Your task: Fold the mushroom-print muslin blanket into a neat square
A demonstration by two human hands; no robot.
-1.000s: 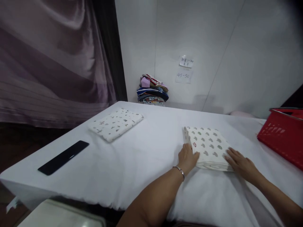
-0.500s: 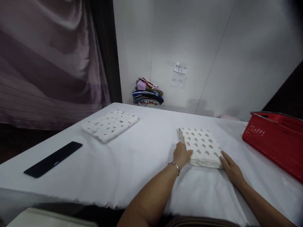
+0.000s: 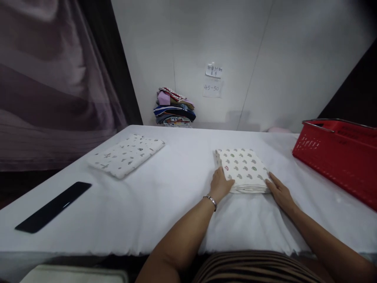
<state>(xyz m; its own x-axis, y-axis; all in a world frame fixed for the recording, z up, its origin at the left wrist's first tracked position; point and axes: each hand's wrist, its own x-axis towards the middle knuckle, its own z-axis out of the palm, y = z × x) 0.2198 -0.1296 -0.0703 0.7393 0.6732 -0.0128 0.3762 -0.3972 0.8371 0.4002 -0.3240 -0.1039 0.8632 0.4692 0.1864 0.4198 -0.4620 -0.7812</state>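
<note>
A folded white cloth with grey mushroom shapes and a few red and green marks (image 3: 243, 169) lies on the white-covered table (image 3: 176, 196), right of centre. My left hand (image 3: 220, 183) grips its near left corner, thumb on top and fingers at the side; a silver bracelet is on that wrist. At the near right corner, my right hand (image 3: 281, 192) holds the edge with the thumb and fingers along it. Several folded layers show at the cloth's near edge.
Another folded patterned cloth (image 3: 128, 155) lies on the left, with a flat black object (image 3: 54, 206) nearer. A red basket (image 3: 338, 157) stands at the right. Behind the table are a pile of folded fabrics (image 3: 174, 108) and two paper notes (image 3: 212, 88) on the wall.
The whole view has shifted, with the table items appearing a little further left. Both hands remain at the same corners of the mushroom-patterned cloth.
</note>
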